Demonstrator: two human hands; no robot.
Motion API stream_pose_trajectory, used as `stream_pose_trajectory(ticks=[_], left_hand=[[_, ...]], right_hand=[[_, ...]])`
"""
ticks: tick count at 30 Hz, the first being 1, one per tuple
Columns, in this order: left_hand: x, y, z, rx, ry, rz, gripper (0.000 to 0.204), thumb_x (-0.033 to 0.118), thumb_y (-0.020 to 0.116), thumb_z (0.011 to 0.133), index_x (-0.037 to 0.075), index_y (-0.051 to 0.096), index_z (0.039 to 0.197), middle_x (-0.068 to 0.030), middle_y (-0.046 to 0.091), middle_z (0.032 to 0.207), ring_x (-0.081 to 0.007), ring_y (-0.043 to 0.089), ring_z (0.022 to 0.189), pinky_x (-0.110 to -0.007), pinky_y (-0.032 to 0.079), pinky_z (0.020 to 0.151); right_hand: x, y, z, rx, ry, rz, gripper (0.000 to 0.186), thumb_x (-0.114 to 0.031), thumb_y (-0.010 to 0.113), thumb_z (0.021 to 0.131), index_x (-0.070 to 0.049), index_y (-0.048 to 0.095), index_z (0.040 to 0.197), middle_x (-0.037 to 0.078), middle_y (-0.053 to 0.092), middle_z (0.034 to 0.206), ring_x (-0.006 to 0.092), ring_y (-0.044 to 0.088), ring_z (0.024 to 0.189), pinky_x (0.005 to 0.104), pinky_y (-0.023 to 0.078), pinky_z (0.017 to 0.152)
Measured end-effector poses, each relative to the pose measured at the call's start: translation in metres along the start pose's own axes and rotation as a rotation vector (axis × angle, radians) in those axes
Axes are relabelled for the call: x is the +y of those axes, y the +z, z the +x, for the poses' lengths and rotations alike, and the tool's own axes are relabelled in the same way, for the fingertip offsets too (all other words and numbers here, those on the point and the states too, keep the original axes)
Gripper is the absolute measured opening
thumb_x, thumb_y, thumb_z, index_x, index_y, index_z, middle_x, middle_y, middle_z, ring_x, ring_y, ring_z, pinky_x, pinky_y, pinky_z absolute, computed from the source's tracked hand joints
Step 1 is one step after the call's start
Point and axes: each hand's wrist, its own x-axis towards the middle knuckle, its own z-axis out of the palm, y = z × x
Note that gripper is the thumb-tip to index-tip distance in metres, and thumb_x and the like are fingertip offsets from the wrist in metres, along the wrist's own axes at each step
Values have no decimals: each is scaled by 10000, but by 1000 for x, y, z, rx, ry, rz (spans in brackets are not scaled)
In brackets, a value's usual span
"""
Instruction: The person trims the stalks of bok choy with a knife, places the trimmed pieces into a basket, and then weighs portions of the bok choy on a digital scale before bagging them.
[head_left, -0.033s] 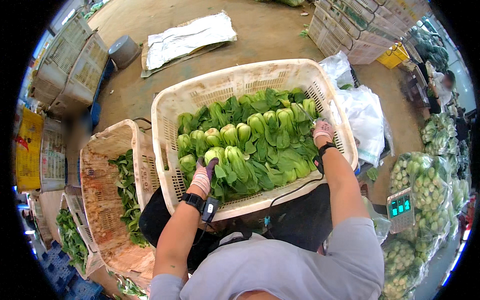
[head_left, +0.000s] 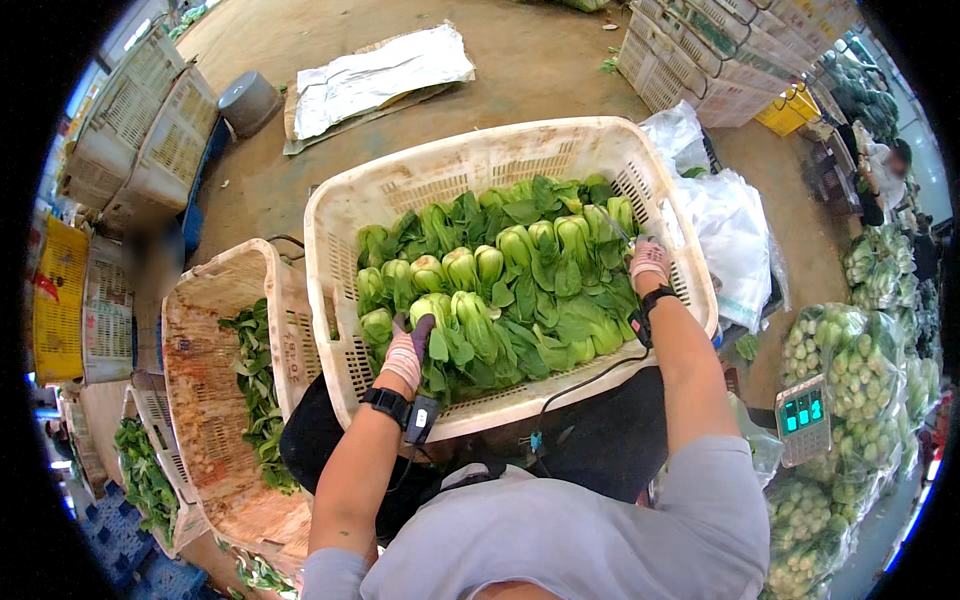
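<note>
A large white plastic crate point(head_left: 460, 143) in front of me holds rows of green bok choy point(head_left: 515, 243), their pale stem ends mostly toward the far side. My left hand point(head_left: 408, 345), in a pink and dark glove, curls around a bok choy point(head_left: 432, 308) at the crate's near left. At the right end of the crate my gloved right hand point(head_left: 649, 260) is closed on a thin metal tool, probably a knife point(head_left: 617, 226), which points up and left over the bok choy. Its handle is hidden in the palm.
To the left stands a stained crate point(head_left: 205, 400) with loose leaves point(head_left: 258, 390). White plastic bags point(head_left: 725, 240) lie at the right, near clear bags of bok choy point(head_left: 845, 370) and a lit scale display point(head_left: 802, 415). Stacked crates point(head_left: 700, 60) and a grey bucket point(head_left: 248, 103) stand farther off.
</note>
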Motion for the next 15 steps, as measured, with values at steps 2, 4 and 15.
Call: stream_pose_trajectory(ticks=[2, 4, 15], left_hand=[[-6, -7, 4, 15, 33, -29, 910, 349, 689, 775, 99, 126, 1444, -196, 370, 1373, -322, 408, 1207, -448, 362, 971], [36, 2, -32, -32, 1, -82, 922, 379, 684, 772, 102, 121, 1447, -192, 345, 1392, -328, 382, 1230, -470, 354, 973], [35, -24, -63, -94, 62, -127, 895, 456, 631, 782, 45, 175, 1434, -155, 263, 1461, -291, 251, 1338, -422, 210, 1073]], right_hand=[[11, 13, 17, 16, -26, 16, 251, -158, 467, 909, -47, 592, 1095, 147, 609, 1129, 280, 605, 1016, 379, 520, 806], [33, 15, 26, 97, 65, 199, 257, -155, 434, 915, -47, 578, 1099, 152, 606, 1134, 292, 602, 1024, 402, 519, 790], [4, 11, 47, -54, 119, 250, 284, -219, 392, 927, -73, 565, 1099, 138, 604, 1133, 300, 566, 1066, 374, 474, 831]])
